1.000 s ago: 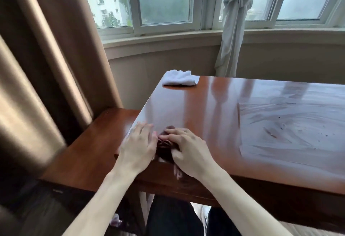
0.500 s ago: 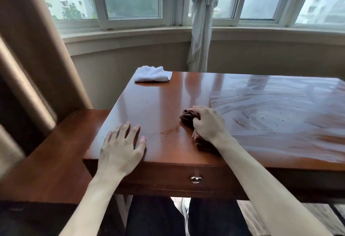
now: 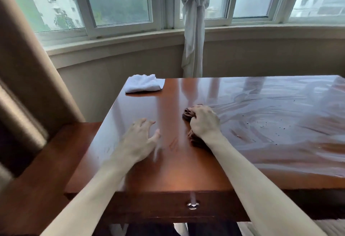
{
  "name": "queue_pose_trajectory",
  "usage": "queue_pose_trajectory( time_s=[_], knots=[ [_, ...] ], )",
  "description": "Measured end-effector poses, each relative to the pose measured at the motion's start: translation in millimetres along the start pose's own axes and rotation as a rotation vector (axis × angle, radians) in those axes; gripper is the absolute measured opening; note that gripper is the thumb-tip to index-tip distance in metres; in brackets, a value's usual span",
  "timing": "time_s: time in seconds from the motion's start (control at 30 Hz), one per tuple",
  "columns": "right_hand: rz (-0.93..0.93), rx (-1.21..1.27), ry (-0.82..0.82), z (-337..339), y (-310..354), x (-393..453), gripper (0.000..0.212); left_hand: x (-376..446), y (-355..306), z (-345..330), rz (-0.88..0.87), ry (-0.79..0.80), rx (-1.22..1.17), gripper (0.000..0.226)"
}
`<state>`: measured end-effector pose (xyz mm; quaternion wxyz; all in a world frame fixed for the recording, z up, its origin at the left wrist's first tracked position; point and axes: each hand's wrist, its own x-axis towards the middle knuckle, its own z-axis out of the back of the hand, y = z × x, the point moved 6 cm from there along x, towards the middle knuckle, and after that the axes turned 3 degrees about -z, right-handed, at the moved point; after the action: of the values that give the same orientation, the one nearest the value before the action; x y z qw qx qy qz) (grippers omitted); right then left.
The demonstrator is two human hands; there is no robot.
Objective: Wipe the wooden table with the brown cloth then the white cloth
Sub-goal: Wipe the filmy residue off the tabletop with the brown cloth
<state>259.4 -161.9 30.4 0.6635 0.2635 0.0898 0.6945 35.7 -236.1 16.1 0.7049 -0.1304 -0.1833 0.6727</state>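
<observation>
Head view: a glossy wooden table (image 3: 214,168) stands before a curved window. The right hand (image 3: 204,121) curls around a bunched brown cloth (image 3: 189,114), pressing it on the tabletop near the middle, toward the near edge. The left hand (image 3: 139,140), blurred, lies with fingers spread on the tabletop close to the left edge. A folded white cloth (image 3: 144,86) sits at the far left corner. Smears and specks mark the right half.
</observation>
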Motion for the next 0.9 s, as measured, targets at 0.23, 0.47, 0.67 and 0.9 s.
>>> queue_pose_trajectory(
  time_s=[0.23, 0.47, 0.67, 0.9],
  knots=[
    [-0.019, 0.084, 0.034, -13.8, -28.7, 102.7, 0.057, 130.7, -16.1, -19.5, 0.009, 0.022, 0.001, 0.057],
    [-0.083, 0.065, 0.006, -52.4, -50.2, 271.1, 0.036, 159.2, 7.6, -49.8, 0.050, -0.033, 0.192, 0.063],
    [-0.037, -0.005, 0.024, -69.5, -51.7, 316.9, 0.034, 159.7, 5.0, -48.2, 0.058, -0.044, 0.209, 0.076],
    [0.089, -0.016, 0.109, -44.7, -39.8, 190.8, 0.044, 158.4, 1.5, -45.7, 0.062, 0.009, 0.215, 0.062]
  ],
)
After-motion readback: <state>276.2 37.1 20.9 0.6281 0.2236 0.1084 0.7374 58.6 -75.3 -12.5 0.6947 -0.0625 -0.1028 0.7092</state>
